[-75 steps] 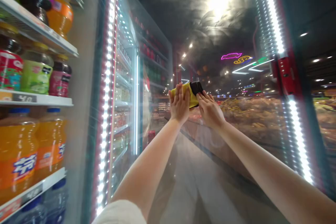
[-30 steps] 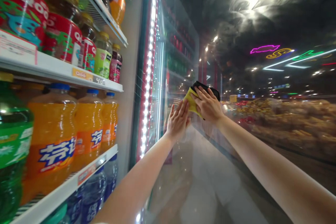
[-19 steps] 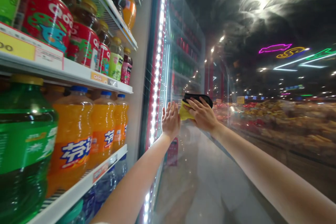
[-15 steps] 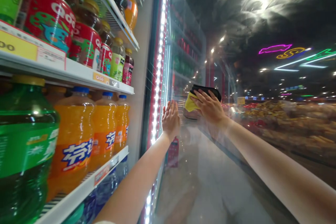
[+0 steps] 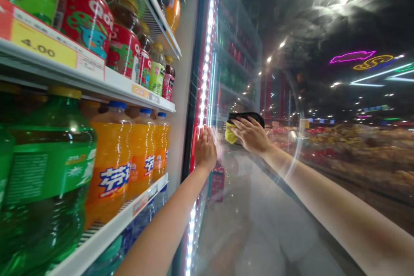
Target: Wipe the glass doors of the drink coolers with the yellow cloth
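My right hand (image 5: pixel 249 135) presses a yellow and black cloth (image 5: pixel 233 125) flat against the inside of an open glass fridge door (image 5: pixel 291 189). The cloth shows past my fingertips, yellow on the left, black on top. My left hand (image 5: pixel 205 150) lies flat with fingers together on the door's lit edge (image 5: pixel 204 77), just left of the cloth. Both arms are stretched out in front of me.
At left, the fridge shelves (image 5: pixel 106 84) hold orange soda bottles (image 5: pixel 110 159), a green bottle (image 5: pixel 42 181) and red-labelled drink bottles (image 5: pixel 87 17). A price tag (image 5: pixel 43 45) reads 4.00. More coolers (image 5: pixel 239 64) run behind the glass, which reflects shop lights and produce.
My right hand has slid the cloth leftward and a little down across the glass. My left hand moved from the cloth to the door's edge. The view has swung toward the shelves.
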### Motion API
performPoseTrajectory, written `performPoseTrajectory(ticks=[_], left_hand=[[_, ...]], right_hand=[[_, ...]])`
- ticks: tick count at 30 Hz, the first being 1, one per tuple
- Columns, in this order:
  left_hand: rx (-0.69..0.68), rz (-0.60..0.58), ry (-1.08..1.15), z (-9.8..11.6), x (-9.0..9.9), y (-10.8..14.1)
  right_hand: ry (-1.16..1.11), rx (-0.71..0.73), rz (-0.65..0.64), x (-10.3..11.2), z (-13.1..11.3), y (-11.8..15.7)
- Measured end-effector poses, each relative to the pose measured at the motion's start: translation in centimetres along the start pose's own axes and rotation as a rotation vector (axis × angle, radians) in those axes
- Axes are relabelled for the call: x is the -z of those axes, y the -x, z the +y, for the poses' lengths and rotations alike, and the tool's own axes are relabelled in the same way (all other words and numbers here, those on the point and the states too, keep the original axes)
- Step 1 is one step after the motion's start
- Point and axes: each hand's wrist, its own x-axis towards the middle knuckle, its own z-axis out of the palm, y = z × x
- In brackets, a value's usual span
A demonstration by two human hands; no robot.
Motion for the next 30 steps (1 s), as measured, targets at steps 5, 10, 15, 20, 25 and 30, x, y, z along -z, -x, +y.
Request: performPoseTrajectory(ticks=[5,10,15,20,25,30], left_hand=[[-0.01,0.037,-0.006,-0.3,-0.7,0.8],[-0.024,0.05,-0.006,-0.9,-0.8,2.6],[-0.018,0.0,-0.021,-1.5,-0.3,3.9],[0.072,0.016,0.009,-1.1,0.4,4.7],[0.108,-0.001,0.043,-0.7,0.5,6.6],[0.129,0.018,0.066,-0.8,0.3,6.5]], right_hand=[[-0.031,-0.116,0.045,-1.6,-2.8,-5.9],[-0.063,0.14,-0.026,-2.9,-4.7,-1.1],[-0.041,-0.015,0.04,-2.3,-3.1,-2.6],[-0.096,-0.042,0.049,-4.5,-6.8,-5.5],[-0.132,0.232,-0.055,-5.0,-8.1,1.6],[-0.023,-0.062,0.049,-2.3,-3.7,0.5]])
